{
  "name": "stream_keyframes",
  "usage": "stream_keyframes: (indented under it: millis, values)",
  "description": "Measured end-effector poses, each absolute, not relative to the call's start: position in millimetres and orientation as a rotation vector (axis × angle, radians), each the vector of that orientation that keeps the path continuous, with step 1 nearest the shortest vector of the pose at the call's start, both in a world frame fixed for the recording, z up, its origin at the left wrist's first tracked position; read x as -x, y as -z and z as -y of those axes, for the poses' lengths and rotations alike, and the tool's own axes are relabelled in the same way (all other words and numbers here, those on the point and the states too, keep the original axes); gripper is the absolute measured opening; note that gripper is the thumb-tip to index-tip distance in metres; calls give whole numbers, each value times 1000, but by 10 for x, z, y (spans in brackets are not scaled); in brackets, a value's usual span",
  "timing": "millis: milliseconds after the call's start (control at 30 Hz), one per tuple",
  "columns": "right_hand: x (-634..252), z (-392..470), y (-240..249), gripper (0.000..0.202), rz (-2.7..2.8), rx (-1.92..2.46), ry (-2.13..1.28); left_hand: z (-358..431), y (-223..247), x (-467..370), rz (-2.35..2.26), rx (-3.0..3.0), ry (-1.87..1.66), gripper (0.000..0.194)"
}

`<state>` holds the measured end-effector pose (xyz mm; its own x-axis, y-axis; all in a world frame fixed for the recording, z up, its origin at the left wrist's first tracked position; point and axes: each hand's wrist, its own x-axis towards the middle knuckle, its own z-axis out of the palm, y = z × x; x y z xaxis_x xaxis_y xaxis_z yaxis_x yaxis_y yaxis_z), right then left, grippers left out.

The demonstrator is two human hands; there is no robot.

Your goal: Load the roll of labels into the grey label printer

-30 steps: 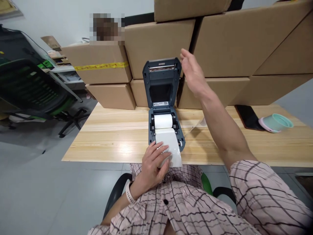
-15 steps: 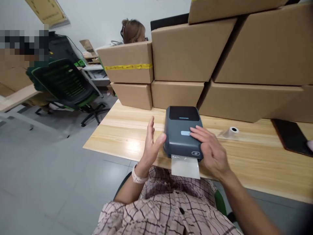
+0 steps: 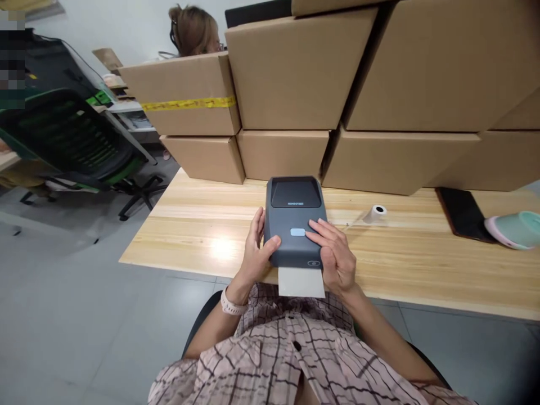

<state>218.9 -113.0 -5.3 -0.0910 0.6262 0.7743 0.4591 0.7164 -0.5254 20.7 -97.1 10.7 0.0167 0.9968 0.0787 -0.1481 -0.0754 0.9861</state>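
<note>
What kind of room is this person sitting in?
Probably a small office or packing workspace: cardboard boxes stacked on the table, a label printer under both hands, and a wheeled chair behind.

Printer point(image 3: 291, 247), near centre: the lettering on its dark window is too small to read; the inner end of the white sheet point(image 3: 301, 282) is hidden. At 12 to 1 o'clock, the uppermost carton point(image 3: 329, 7) is cropped. At 11, the taped carton point(image 3: 181, 84) hides one person point(image 3: 194, 31) below the head. At 10, pixelation masks another person point(image 3: 13, 73).
</note>
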Motion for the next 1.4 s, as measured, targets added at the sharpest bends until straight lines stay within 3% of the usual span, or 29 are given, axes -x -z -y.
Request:
stream_keyframes:
  millis: [167,233,300,367,467,533,667,833,1100,1267,1400]
  values:
    - [-2182,1111,32,40,1716,845,-179,1152,-128,-229,-1119,-1200,-1338,90]
    - [-2184,1116,13,40,1709,834,-190,1406,-100,-227,-1311,-1222,-1434,78]
    - [-2181,1125,3,40,1707,844,-203,1677,-58,-215,-1500,-1153,-1502,53]
    - [-2175,1129,5,40,1712,851,-202,1857,-25,-202,-1451,-1071,-1308,36]
    - [-2183,1127,2,38,1729,853,-180,1868,-13,-210,-1163,-962,-812,54]
    - [-2201,1133,-31,39,1759,874,-178,1779,-14,-231,-1081,-929,-733,57]
    - [-2205,1179,-201,43,1933,1026,-67,1684,3,-239,-1150,-1058,-786,56]
    - [-2114,1141,-434,31,2099,1164,88,1664,-100,-47,-1177,-1197,-797,59]
    - [-2349,1183,-265,36,1957,1142,-233,1349,-309,301,-1341,-1256,-1361,34]
    - [-2440,1341,147,58,1679,1253,-512,1435,-51,79,-1218,-1338,-1181,68]
    - [-2397,1372,288,66,1691,1247,-515,1519,104,-87,-1180,-1462,-1152,74]
